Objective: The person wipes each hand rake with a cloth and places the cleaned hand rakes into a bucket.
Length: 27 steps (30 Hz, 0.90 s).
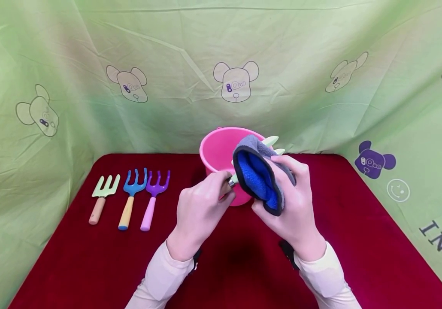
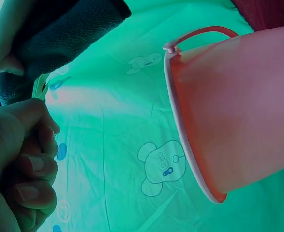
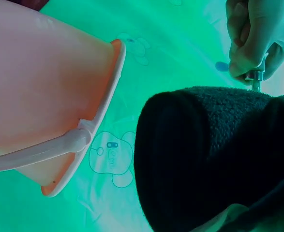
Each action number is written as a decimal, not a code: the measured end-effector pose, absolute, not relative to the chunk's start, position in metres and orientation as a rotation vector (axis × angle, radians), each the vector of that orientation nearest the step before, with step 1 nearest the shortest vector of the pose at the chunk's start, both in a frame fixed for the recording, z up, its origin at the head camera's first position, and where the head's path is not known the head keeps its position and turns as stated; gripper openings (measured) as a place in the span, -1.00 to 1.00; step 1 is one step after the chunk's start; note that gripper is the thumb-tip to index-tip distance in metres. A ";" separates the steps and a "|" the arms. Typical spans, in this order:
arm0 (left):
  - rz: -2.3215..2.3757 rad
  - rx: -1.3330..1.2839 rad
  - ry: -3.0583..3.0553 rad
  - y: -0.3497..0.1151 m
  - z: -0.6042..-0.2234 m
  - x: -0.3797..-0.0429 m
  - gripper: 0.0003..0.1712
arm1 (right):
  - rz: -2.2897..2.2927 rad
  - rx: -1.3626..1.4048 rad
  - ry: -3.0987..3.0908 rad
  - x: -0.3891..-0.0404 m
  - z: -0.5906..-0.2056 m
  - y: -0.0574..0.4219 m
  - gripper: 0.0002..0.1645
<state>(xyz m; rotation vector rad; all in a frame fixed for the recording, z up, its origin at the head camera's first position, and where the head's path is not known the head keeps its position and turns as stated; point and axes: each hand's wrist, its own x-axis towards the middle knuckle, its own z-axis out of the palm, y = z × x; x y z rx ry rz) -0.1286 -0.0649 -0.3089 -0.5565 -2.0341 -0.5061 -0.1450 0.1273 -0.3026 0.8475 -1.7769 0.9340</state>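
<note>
My left hand (image 1: 201, 204) grips a small garden hand fork near its metal collar (image 1: 232, 182), the handle mostly hidden in the curled fingers. Light green tines (image 1: 270, 140) poke out past the far side of a blue and grey cloth (image 1: 257, 182) with dark edging. My right hand (image 1: 296, 210) holds this cloth bunched around the fork's head. In the right wrist view the cloth (image 3: 180, 159) looks dark and hides most of the fork. Behind both hands stands a pink bucket (image 1: 217, 150), its handle visible in the wrist views.
To the left, three hand forks lie in a row on the dark red tablecloth (image 1: 70, 257): a light green one (image 1: 103, 193), a blue one with a yellow handle (image 1: 130, 195) and a purple one with a pink handle (image 1: 153, 197). A green printed curtain (image 1: 178, 64) surrounds the table.
</note>
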 end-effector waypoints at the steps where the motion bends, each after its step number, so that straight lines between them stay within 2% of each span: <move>1: -0.503 -0.558 -2.033 -0.065 -0.309 -0.129 -0.69 | 0.930 0.840 -1.777 -0.145 -0.303 0.127 -0.38; 27: -0.570 -0.554 -2.086 -0.065 -0.309 -0.128 -0.70 | 0.924 0.674 -1.796 -0.152 -0.299 0.145 -0.35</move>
